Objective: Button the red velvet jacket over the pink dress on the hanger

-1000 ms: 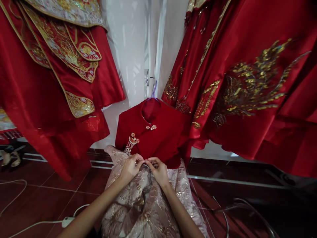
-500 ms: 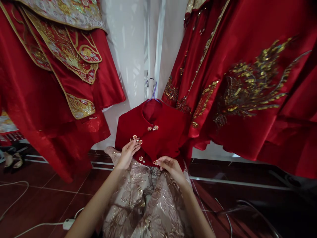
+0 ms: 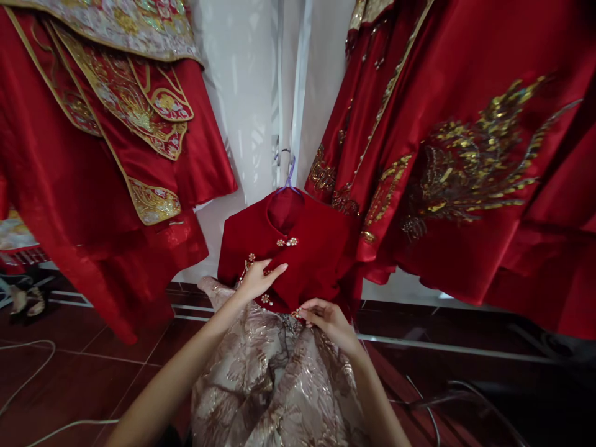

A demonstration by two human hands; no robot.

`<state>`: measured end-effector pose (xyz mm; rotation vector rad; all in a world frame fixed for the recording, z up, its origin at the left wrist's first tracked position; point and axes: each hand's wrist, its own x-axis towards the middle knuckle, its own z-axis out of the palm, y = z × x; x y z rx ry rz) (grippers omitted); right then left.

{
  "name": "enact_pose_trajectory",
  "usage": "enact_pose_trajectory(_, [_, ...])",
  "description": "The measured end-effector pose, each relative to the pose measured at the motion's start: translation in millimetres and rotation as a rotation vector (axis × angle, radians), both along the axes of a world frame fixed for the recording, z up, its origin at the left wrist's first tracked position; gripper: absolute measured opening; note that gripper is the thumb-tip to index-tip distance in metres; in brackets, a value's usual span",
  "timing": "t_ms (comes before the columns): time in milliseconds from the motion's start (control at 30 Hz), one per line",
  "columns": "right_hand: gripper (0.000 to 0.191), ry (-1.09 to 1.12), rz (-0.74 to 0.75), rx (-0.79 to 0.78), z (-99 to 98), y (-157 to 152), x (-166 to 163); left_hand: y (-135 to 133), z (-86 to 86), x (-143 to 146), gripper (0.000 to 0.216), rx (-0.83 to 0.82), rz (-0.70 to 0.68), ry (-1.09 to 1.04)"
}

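Observation:
A red velvet jacket (image 3: 307, 261) with a stand collar hangs on a purple hanger (image 3: 290, 177). Gold flower buttons (image 3: 287, 242) sit fastened-looking at its collar; another flower button (image 3: 266, 299) shows near the hem. My left hand (image 3: 259, 279) lies over the jacket's front, fingers stretched to the right, partly covering a beaded flower ornament (image 3: 246, 266). At the lower front edge, my right hand (image 3: 329, 321) pinches a small flower button (image 3: 297, 313) between thumb and fingers. Below the jacket hangs a shiny champagne-coloured patterned skirt (image 3: 279, 391).
Red embroidered garments (image 3: 158, 198) hang on the left, and a red skirt with gold sequins (image 3: 465, 174) hangs on the right. A white rail (image 3: 300, 81) stands behind. Cables (image 3: 74, 425) run across the tiled floor, with dark shoes (image 3: 32, 304) at far left.
My left hand has moved from the ornament on the chest to the right, its fingers now stretched across the jacket's front. The right hand stays at the hem button, shifted very slightly.

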<state>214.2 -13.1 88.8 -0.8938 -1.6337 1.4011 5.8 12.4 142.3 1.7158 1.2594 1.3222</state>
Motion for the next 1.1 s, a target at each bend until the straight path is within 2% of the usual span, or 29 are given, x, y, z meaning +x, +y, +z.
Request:
enact_pose_trajectory(100, [0.03, -0.058, 0.06, -0.004, 8.0, -2, 18, 8, 30.8, 6, 0.027, 0.261, 0.115, 0.322])
enact_pose_trajectory(200, [0.025, -0.101, 0.118, 0.0, 16.9, -6, 37, 15, 54.5, 10, 0.019, 0.359, 0.217, 0.615])
enact_pose_trajectory(300, [0.021, -0.107, 0.128, -0.005, 22.8, -9, 52, 17, 66.6, 11, 0.019, 0.425, 0.265, 0.836])
enact_pose_trajectory(400, [0.02, -0.103, 0.094, -0.002, 25.1, -11, 64, 18, 72.2, 10, 0.02, 0.472, 0.235, 0.978])
enact_pose_trajectory(500, [0.023, -0.114, 0.056, 0.003, 25.4, -10, 72, 22, 77.1, 5, 0.02, 0.484, 0.173, 1.021])
enact_pose_trajectory(667, [0.027, -0.157, -0.003, 0.019, 24.0, -7, 78, 29, 84.7, -3, 0.022, 0.523, 0.038, 0.963])
enact_pose_trajectory(933, [0.027, -0.218, 0.083, 0.047, 24.4, -10, 53, 32, 83.8, 1, 0.013, 0.622, -0.077, 1.031])
enact_pose_trajectory(1000, [0.028, -0.257, 0.078, 0.103, 29.7, -7, 47, 33, 83.4, 0, 0.02, 0.624, -0.113, 1.072])
enact_pose_trajectory(1100, [0.029, -0.183, -0.075, 0.23, 51.0, 1, 36, 34, 82.1, -3, 0.028, 0.651, -0.119, 1.067])
